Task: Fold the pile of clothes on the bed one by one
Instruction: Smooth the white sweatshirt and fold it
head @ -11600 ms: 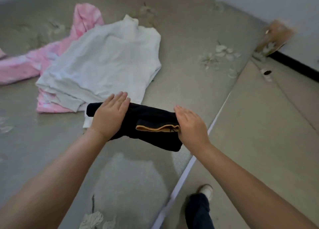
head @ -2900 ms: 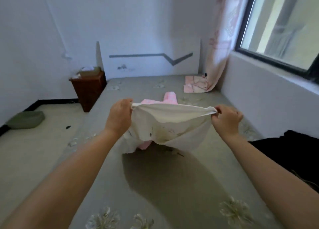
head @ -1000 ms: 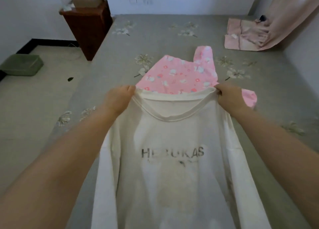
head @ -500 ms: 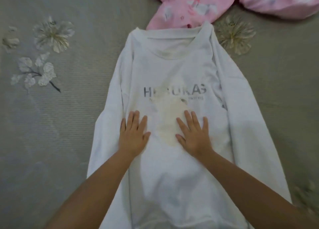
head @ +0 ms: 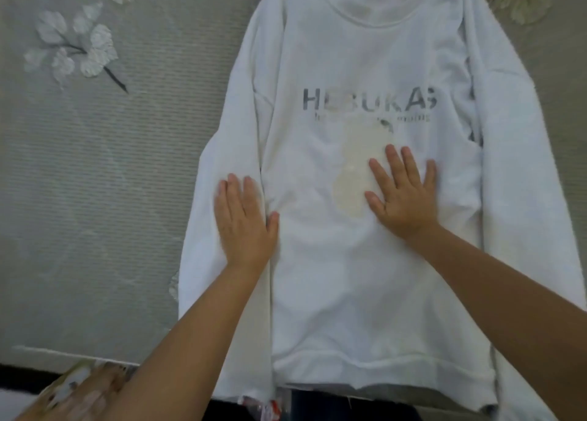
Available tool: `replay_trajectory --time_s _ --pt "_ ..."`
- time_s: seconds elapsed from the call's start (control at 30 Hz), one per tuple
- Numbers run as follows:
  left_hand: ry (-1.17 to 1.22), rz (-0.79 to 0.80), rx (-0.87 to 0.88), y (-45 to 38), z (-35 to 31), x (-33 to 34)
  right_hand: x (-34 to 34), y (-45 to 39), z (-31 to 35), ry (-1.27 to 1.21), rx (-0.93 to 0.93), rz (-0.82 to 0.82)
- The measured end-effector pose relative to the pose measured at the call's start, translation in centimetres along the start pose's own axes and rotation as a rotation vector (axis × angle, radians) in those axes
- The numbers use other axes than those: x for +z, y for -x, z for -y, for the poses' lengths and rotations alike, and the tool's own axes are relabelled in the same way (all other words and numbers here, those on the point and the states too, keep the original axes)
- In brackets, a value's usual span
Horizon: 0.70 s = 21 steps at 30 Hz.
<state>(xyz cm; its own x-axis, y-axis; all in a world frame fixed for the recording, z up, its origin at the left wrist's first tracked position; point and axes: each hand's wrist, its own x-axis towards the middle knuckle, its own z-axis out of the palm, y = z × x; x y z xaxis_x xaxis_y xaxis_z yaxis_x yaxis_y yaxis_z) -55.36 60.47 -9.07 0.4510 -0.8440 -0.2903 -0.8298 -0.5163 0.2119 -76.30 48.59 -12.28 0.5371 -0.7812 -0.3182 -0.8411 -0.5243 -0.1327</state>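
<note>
A white long-sleeved sweatshirt (head: 365,277) lies flat, front up, on the grey flowered bed (head: 104,182). Grey letters and a yellowish stain mark its chest. Both sleeves lie alongside the body. My left hand (head: 243,222) presses flat, fingers apart, over the seam between the left sleeve and the body. My right hand (head: 403,195) rests flat on the chest just right of the stain, fingers spread. Neither hand grips the cloth. The hem reaches the bed's near edge.
The bed's near edge (head: 63,354) runs along the bottom left, with a dark gap below it. Embroidered flowers (head: 76,52) show on the cover at the upper left and the top right corner. Bare cover lies left of the sweatshirt.
The view has moved closer and lower, and the pink garment has left the frame. My left hand slid outward from the chest to the left sleeve seam; my right hand stays by the stain.
</note>
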Motion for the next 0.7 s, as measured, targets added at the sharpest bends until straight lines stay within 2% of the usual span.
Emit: replay_trajectory --time_s 0.07,0.27,0.33,0.43,0.47,0.57,0.63,0.7 --pt "0.069 0.061 -0.174 2.8 1.9 0.3 0.2 0.2 0.4 -0.052 0.050 0.018" --pt "0.135 0.107 -0.337 7.7 6.2 -0.6 1.0 1.8 4.7 -0.067 0.182 0.037" --pt "0.274 0.132 -0.338 8.6 7.5 -1.0 0.6 3.4 7.3 -0.147 0.103 0.025" --pt "0.632 0.130 -0.352 10.7 10.0 -1.6 0.3 7.0 12.1 -0.315 -0.180 -0.085" --pt "0.702 0.097 -0.379 11.5 10.8 -1.8 0.5 8.4 13.8 -0.355 -0.219 -0.049" --pt "0.660 0.029 -0.480 13.8 12.9 -1.5 1.8 11.4 18.5 -0.349 -0.179 0.266" --pt "0.620 0.098 -0.556 15.2 14.0 -1.0 3.0 12.5 20.8 -0.317 -0.062 0.324" --pt "0.600 0.196 -0.550 16.5 14.5 -0.5 3.1 12.9 22.2 -0.433 0.115 0.334"
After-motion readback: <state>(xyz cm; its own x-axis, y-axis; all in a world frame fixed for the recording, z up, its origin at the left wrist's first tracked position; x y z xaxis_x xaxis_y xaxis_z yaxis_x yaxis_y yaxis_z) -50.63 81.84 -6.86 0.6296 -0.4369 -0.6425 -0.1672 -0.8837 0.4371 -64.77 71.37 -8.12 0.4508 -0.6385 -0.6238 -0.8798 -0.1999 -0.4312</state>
